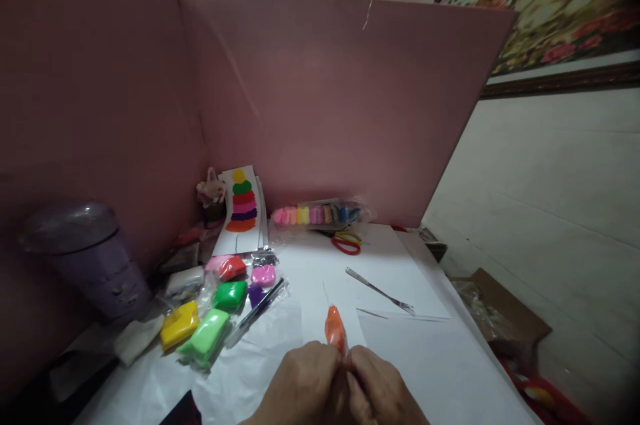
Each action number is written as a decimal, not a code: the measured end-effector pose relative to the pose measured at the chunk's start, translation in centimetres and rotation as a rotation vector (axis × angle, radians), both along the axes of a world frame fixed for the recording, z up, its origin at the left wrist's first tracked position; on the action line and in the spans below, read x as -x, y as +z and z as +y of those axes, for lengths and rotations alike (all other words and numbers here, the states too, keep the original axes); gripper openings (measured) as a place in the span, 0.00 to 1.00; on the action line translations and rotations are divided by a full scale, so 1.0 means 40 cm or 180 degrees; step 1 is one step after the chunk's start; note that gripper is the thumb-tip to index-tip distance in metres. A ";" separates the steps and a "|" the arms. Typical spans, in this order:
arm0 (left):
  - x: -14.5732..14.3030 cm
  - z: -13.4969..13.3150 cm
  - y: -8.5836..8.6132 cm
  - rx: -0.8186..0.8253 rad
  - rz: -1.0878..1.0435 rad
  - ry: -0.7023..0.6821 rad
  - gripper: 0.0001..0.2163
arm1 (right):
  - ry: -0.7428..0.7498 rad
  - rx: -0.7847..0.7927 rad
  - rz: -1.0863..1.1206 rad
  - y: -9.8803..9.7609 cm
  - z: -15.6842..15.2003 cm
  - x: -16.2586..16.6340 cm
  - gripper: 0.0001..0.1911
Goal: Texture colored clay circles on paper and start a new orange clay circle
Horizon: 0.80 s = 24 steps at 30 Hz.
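Hands, two, bare, fingers curled in and knuckles up. Left hand [307,375]: closed, pinching the near end of an orange packet [335,326]. Right hand [377,385]: likewise closed, thumb and finger at the same end, just beside the left. Orange packet: clear-wrapped, at the near middle of the worktop [430,378], its far end projecting beyond the knuckles.

Worktop: white-covered. To the right of the packet, one metal fork [380,291], tines toward the near right, and one thin stick [373,313]. Farther back, scissors [346,243] with red and yellow handles, just before a clear pack of multicoloured pieces [320,215].

Left side: wrapped packets, comprising yellow [180,325], light green [205,338], darker green [231,295], red [233,268], pink [263,275]; one dark pen-like item [260,308], slanting; one lidded lilac tumbler [103,265]; one sheet [243,208] bearing stacked bands of colour, propped upright at the back.

Room: pink panels [320,98] behind and to the left; pale wall [555,158] at right, with a framed picture [565,18] showing flowers; cardboard [515,308] below.

Labels: marks on the tumbler and in the picture's upper corner, too small to read.
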<state>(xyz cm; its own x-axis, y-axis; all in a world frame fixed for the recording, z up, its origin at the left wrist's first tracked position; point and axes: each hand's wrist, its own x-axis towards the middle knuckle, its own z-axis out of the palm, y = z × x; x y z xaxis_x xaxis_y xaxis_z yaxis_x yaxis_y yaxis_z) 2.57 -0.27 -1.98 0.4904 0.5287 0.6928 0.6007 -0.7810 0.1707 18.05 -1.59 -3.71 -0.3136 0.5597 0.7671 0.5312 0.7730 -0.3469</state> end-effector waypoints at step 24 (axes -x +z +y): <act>0.004 -0.016 -0.011 0.0528 0.0192 -0.0024 0.06 | -0.0331 -0.0205 -0.0549 0.016 -0.027 -0.014 0.12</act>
